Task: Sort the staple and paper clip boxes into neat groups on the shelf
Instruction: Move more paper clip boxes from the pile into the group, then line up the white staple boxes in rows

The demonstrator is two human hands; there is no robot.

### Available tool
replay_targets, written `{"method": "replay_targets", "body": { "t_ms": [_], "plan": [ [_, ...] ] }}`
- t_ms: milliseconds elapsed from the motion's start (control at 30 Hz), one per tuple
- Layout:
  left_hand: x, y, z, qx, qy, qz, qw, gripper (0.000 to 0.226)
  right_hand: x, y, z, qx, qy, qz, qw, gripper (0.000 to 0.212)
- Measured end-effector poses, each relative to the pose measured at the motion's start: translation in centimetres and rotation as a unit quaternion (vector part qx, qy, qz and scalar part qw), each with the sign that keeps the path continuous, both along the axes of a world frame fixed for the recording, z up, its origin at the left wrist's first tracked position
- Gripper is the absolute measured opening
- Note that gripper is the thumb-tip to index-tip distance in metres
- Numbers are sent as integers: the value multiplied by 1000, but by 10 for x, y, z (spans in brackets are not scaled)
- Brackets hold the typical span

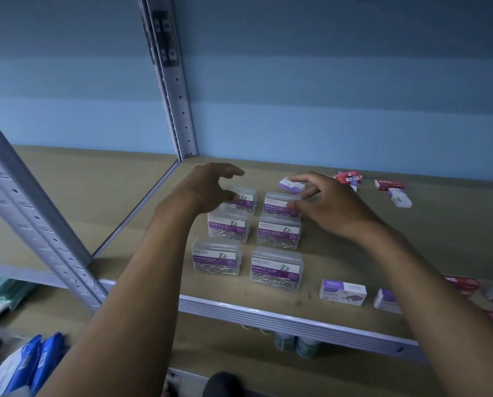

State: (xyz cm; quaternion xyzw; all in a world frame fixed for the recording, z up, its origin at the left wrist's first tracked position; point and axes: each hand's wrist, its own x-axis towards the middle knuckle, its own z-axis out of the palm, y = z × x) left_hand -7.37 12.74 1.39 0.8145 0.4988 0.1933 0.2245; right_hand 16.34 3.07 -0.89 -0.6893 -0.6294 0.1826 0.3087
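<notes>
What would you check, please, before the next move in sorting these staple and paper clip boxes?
1. Paper clip boxes grouped in two columns: ok.
2. Small purple staple box held in right hand: cannot tell; fingertips touch it.
3. Left hand empty, open over the back-left box: ok.
4. Staple boxes grouped: not ok; red boxes and purple-white box scattered.
5. Free shelf space to the right: ok.

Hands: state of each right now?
Left hand: open, fingers curled above the back-left paper clip box, holding nothing.
Right hand: fingers on the back-right paper clip box; grip unclear.
</notes>
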Motion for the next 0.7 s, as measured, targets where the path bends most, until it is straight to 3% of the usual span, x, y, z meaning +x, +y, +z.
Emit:
{"method": "replay_targets", "body": {
  "t_ms": [333, 700],
  "plan": [
    [55, -27, 26, 80, -51, -37, 995, 35, 52, -37, 16, -7, -29, -62, 998, 24],
    [151, -54, 17, 67, -69, -110, 989, 41, 127, -63, 9, -30, -94, -185, 978, 35]
  ]
}}
